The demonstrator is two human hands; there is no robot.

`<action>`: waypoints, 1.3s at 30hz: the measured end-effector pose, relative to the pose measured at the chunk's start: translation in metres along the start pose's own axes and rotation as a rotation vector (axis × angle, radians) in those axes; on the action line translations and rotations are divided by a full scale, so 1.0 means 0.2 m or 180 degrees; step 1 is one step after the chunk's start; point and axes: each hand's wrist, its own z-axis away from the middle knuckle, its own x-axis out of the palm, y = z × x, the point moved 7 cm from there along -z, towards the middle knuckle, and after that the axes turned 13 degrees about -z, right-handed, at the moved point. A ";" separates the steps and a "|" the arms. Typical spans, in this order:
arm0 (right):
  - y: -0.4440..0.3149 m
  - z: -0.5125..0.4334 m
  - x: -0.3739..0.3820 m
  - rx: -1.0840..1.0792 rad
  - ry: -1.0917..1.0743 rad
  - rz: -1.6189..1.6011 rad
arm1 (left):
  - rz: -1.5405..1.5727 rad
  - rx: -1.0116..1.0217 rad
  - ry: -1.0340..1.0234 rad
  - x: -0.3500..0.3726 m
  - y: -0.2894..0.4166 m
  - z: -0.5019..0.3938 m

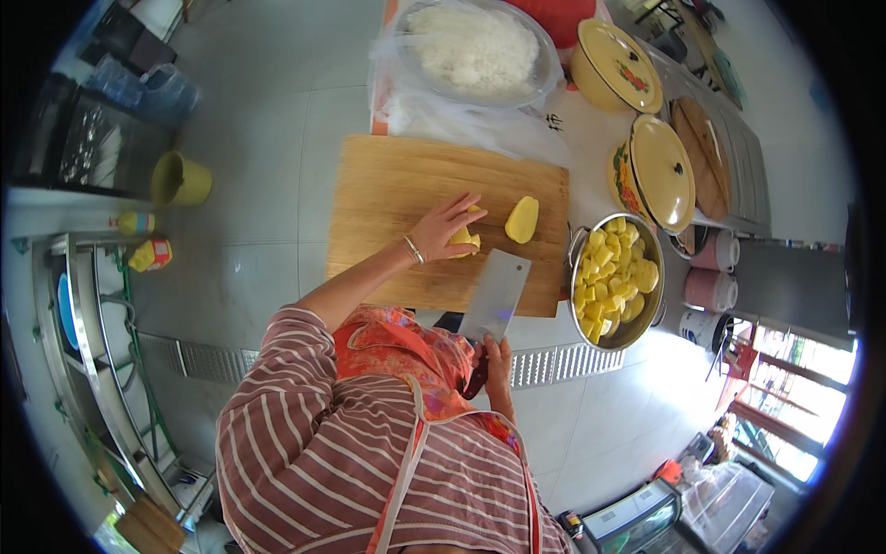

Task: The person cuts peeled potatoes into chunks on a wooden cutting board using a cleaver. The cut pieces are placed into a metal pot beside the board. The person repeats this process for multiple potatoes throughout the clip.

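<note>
My left hand (446,227), with a bracelet at the wrist, lies over peeled potato pieces (465,239) on the wooden cutting board (394,187). Its palm and fingers partly hide them. In my right hand (498,363) is the dark handle of a cleaver (495,294). The broad blade reaches over the board's near edge, apart from the potato pieces. A peeled potato half (522,219) rests on the board to the right of my left hand. At the board's right side stands a metal pot (574,277) full of cut potato chunks (609,273).
Beyond the board sits a wide basin of white rice (477,48) with plastic film (443,118). Two lidded yellow enamel pots (616,66) (661,173) stand at the right. A drain grate (554,365) crosses the floor; a yellow bucket (181,179) is at the left.
</note>
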 end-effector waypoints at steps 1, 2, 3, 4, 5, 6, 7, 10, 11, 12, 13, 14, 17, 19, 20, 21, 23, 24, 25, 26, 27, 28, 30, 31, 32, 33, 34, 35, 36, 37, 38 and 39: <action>0.04 -0.01 0.01 0.0021 -0.0099 -0.0015 | -0.0042 0.0110 -0.0066 0.04 0.01 -0.01; 0.07 -0.02 0.04 -0.0049 -0.0140 -0.0168 | -0.0083 0.0211 -0.0170 0.08 0.03 -0.02; 0.09 -0.03 0.08 -0.0094 -0.0380 -0.0209 | -0.0048 0.0178 -0.0076 0.10 0.04 0.00; 0.11 -0.05 0.12 -0.0102 -0.0518 -0.0186 | -0.0009 0.0154 -0.0025 0.10 0.05 0.04; 0.15 -0.07 0.16 0.0040 -0.0664 -0.0370 | 0.0024 0.0155 -0.0014 0.12 0.07 0.08; 0.17 -0.08 0.20 0.0121 -0.0811 -0.0531 | 0.0034 0.0024 0.0039 0.12 0.07 0.10; 0.19 -0.11 0.23 0.0063 -0.0672 -0.0479 | 0.0050 -0.0097 0.0048 0.14 0.08 0.12; 0.22 -0.14 0.35 0.0250 -0.1067 -0.0600 | 0.0152 -0.0444 0.0215 0.14 0.14 0.12; 0.20 -0.13 0.36 0.0203 -0.1103 -0.0662 | 0.0155 -0.0584 0.0312 0.12 0.16 0.11; 0.17 -0.12 0.36 0.0081 -0.1002 -0.0659 | 0.0244 -0.0637 0.0366 0.11 0.20 0.09; 0.14 -0.09 0.35 -0.0018 -0.0949 -0.0648 | 0.0314 -0.0712 0.0427 0.08 0.25 0.07; 0.10 -0.05 0.36 -0.0109 -0.0966 -0.0696 | 0.0397 -0.0765 0.0505 0.06 0.29 0.04; -0.07 0.09 0.20 -0.0492 -0.0337 -0.0580 | 0.0566 -0.0503 0.0503 0.08 0.54 -0.13; -0.20 0.18 0.06 -0.0714 0.0131 -0.0713 | 0.0920 -0.0211 0.0525 0.15 0.75 -0.30; -0.27 0.23 -0.01 -0.0887 0.0346 -0.0763 | 0.1142 -0.0087 0.0480 0.19 0.85 -0.38; -0.33 0.26 -0.08 -0.1008 0.0541 -0.0949 | 0.1343 0.0063 0.0525 0.23 0.96 -0.46; -0.44 0.31 -0.21 -0.1341 0.0960 -0.1131 | 0.1640 0.0170 0.0564 0.32 1.13 -0.58; -0.49 0.33 -0.28 -0.1541 0.1169 -0.1147 | 0.1785 0.0210 0.0584 0.34 1.16 -0.61; -0.55 0.34 -0.34 -0.1761 0.1353 -0.0905 | 0.1799 0.0190 0.0659 0.35 1.15 -0.62; -0.60 0.34 -0.40 -0.1919 0.1487 -0.0874 | 0.1797 0.0165 0.0739 0.36 1.13 -0.63; -0.62 0.35 -0.46 -0.1978 0.1618 -0.0855 | 0.1736 0.0107 0.0766 0.37 1.09 -0.62; -0.64 0.36 -0.51 -0.2044 0.1738 -0.0899 | 0.1542 -0.0081 0.0820 0.37 0.99 -0.60; -0.67 0.38 -0.58 -0.2200 0.1968 -0.0740 | 0.1106 -0.0443 0.0832 0.36 0.73 -0.54; -0.67 0.40 -0.61 -0.2217 0.1962 -0.0741 | 0.0758 -0.0631 0.0906 0.34 0.58 -0.52; -0.67 0.41 -0.62 -0.2224 0.2015 -0.0646 | 0.0407 -0.0781 0.1019 0.31 0.43 -0.50; -0.67 0.43 -0.63 -0.2272 0.1989 -0.0666 | 0.0355 -0.1082 0.0973 0.31 0.28 -0.48; -0.66 0.44 -0.63 -0.2276 0.1997 -0.0710 | 0.0310 -0.1487 0.0774 0.33 0.14 -0.46; -0.66 0.45 -0.62 -0.2278 0.1976 -0.0716 | 0.0209 -0.1495 0.0402 0.37 0.08 -0.46; -0.66 0.46 -0.60 -0.2288 0.1948 -0.0722 | 0.0130 -0.1618 -0.0143 0.43 0.02 -0.46; -0.67 0.47 -0.57 -0.2358 0.1868 -0.0739 | 0.0074 -0.1802 -0.0738 0.49 -0.03 -0.45; -0.67 0.46 -0.54 -0.2304 0.1789 -0.0692 | -0.0095 -0.1683 -0.0919 0.52 -0.02 -0.45; -0.68 0.46 -0.50 -0.2311 0.1663 -0.0651 | -0.0236 -0.1630 -0.1150 0.56 0.01 -0.45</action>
